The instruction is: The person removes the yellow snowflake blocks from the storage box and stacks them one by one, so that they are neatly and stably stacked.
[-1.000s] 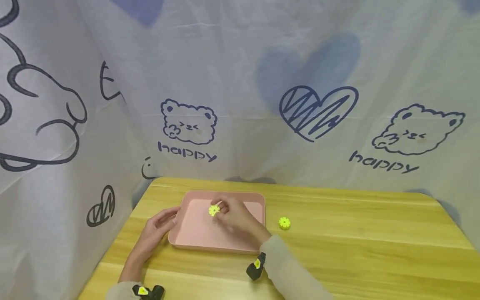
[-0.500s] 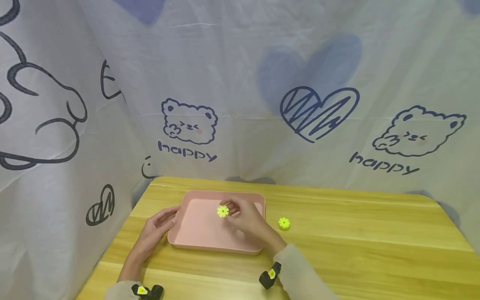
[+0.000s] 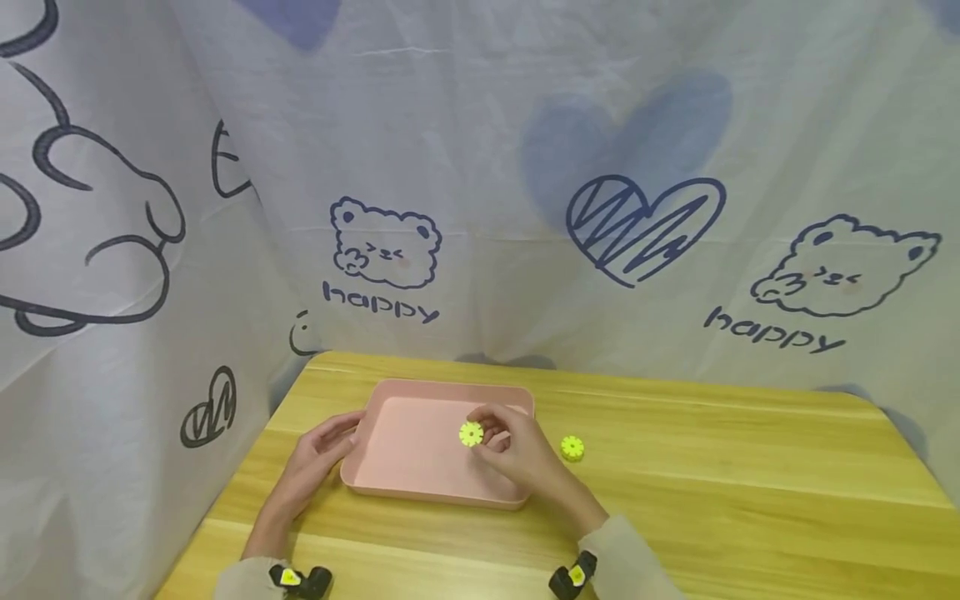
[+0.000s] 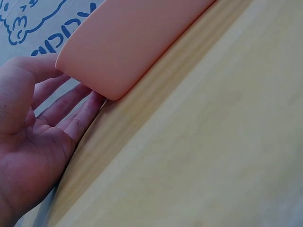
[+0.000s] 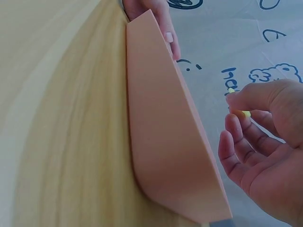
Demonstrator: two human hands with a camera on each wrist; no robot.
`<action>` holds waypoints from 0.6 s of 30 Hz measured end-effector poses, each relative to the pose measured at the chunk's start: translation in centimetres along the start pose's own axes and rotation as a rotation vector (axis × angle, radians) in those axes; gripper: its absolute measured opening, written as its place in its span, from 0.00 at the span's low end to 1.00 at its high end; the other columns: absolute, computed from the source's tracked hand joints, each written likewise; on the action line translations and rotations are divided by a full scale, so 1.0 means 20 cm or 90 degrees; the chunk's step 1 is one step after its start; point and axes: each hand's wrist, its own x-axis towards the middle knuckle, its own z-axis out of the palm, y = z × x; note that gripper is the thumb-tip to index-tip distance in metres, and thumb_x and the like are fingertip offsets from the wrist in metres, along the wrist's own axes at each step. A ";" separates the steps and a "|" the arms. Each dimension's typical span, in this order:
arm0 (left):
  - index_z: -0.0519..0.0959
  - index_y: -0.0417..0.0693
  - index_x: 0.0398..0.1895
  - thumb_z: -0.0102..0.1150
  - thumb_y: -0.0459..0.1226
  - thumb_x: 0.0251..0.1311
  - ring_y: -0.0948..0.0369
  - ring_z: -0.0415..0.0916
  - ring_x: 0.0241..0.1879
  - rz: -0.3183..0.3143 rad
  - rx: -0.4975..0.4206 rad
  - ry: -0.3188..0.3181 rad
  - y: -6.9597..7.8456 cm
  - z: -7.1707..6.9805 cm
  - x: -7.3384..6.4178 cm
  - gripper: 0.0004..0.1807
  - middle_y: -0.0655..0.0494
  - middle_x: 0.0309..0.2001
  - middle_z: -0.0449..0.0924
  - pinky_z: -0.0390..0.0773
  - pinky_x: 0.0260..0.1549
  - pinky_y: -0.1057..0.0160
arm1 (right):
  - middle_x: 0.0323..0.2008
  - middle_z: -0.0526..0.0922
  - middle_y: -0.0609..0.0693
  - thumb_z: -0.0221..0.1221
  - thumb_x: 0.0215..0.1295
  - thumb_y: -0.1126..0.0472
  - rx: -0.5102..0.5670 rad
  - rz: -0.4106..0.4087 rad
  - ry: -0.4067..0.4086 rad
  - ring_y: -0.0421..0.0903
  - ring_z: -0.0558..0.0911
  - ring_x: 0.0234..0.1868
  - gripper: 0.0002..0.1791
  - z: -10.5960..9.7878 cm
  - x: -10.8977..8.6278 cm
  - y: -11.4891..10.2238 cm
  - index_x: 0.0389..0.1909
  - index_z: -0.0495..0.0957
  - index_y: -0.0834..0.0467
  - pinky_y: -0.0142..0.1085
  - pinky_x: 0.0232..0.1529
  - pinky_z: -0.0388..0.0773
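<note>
A bright yellow-green notched disc [image 3: 471, 434], shaped like a small gear with a centre hole, is pinched between the thumb and fingers of my right hand [image 3: 517, 446]. That hand is above the right part of a shallow pink tray [image 3: 420, 446]. In the right wrist view, only slivers of the disc show at the fingertips. My left hand [image 3: 318, 454] rests against the tray's left side, its fingers [image 4: 66, 101] fairly straight and its thumb at the rim. A similar yellow-green notched piece [image 3: 572, 448] lies on the table to the right of the tray; it looks thicker than one disc.
The tray stands on a wooden table [image 3: 712, 475], toward its left end. Behind and at the left hangs a white curtain [image 3: 480, 167] printed with bears, hearts and "happy". Black wrist cameras sit at both sleeves.
My right hand has moved to the right across the tray with the disc still pinched. The left hand and the tray keep their places; the whole head view has shifted slightly.
</note>
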 end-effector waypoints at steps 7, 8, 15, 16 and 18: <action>0.69 0.33 0.71 0.59 0.37 0.75 0.72 0.74 0.61 -0.006 -0.003 -0.007 0.00 0.02 0.01 0.27 0.34 0.71 0.68 0.76 0.58 0.72 | 0.40 0.83 0.50 0.69 0.59 0.74 0.015 -0.002 0.016 0.47 0.80 0.38 0.18 -0.07 -0.10 0.02 0.50 0.81 0.60 0.31 0.36 0.82; 0.69 0.33 0.71 0.59 0.37 0.75 0.72 0.74 0.61 -0.007 0.000 -0.006 0.00 0.02 0.01 0.27 0.34 0.71 0.68 0.76 0.58 0.72 | 0.40 0.83 0.50 0.69 0.59 0.74 0.015 -0.004 0.018 0.47 0.80 0.38 0.18 -0.08 -0.11 0.03 0.50 0.81 0.60 0.31 0.37 0.82; 0.68 0.32 0.71 0.57 0.36 0.75 0.72 0.74 0.61 0.004 0.001 -0.003 0.00 0.01 0.00 0.26 0.35 0.70 0.69 0.75 0.58 0.72 | 0.39 0.82 0.51 0.70 0.59 0.73 0.022 -0.006 0.029 0.48 0.79 0.39 0.19 -0.15 -0.17 0.06 0.51 0.81 0.60 0.31 0.36 0.83; 0.68 0.32 0.71 0.57 0.36 0.75 0.72 0.74 0.61 0.006 0.002 -0.004 0.00 0.01 0.00 0.26 0.35 0.70 0.69 0.75 0.58 0.73 | 0.39 0.83 0.50 0.70 0.59 0.73 0.019 -0.008 0.033 0.48 0.79 0.39 0.19 -0.16 -0.18 0.07 0.51 0.82 0.60 0.32 0.36 0.84; 0.68 0.32 0.71 0.57 0.36 0.76 0.72 0.74 0.61 0.008 0.004 -0.007 0.00 0.01 0.00 0.26 0.35 0.70 0.69 0.76 0.58 0.73 | 0.39 0.83 0.50 0.70 0.58 0.73 0.011 -0.014 0.046 0.50 0.80 0.39 0.19 -0.19 -0.20 0.07 0.51 0.82 0.59 0.33 0.36 0.84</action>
